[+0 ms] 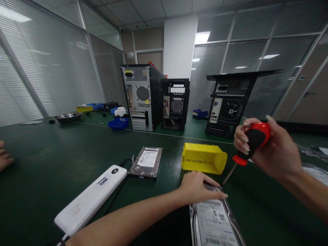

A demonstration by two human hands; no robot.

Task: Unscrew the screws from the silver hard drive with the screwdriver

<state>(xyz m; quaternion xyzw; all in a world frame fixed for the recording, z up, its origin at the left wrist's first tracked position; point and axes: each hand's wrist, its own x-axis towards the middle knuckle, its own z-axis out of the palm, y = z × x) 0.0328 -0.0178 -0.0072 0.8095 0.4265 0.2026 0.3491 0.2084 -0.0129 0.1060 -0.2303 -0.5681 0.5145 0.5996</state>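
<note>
While the hard drive [216,222] lies flat on the green table [51,160] at the near edge, our left hand [197,187] presses palm-down on its far end, fingers spread flat, gripping nothing. Our right hand [266,147] is raised just to the right, clamped around the red-and-black handle of a screwdriver [249,143] whose tip slants down toward the drive's far right corner. Beyond sit a yellow bin [203,158], a second hard drive [146,161] and three computer cases [176,102].

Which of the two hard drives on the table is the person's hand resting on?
The near drive, at the bottom edge: the left hand lies flat on its top end. The other drive lies untouched beside the yellow bin.
</note>
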